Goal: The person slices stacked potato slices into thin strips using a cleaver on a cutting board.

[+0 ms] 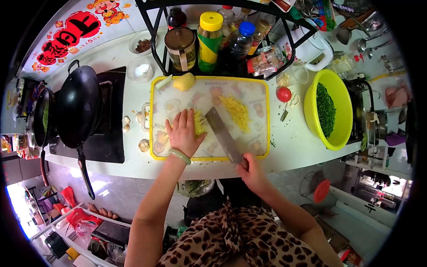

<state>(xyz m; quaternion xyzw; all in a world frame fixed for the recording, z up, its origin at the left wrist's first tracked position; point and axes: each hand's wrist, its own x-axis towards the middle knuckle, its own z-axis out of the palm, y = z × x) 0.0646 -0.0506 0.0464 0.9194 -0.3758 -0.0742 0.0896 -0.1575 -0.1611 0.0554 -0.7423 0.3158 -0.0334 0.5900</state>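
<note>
My left hand (183,134) lies flat, fingers stretched, over a heap of thin yellow strips (199,123) that look like cut potato. A green bangle circles that wrist. In my right hand (254,172) is the handle of a kitchen knife (223,137), its broad blade slanting up-left across the board just right of the heap. A second pile of yellow strips (235,114) lies beyond the blade. Everything rests on a yellow-rimmed cutting board (268,120). Near its top edge sit a peeled yellow piece (184,82), perhaps potato, and a pale green-white piece (164,82).
Left of the board, a black wok (79,107) stands on the dark stove (113,142). A black rack (155,49) of bottles and jars stands behind. To the right are a tomato (283,94) and a yellow-green bowl (313,120) of chopped greens. Garlic (143,145) lies left.
</note>
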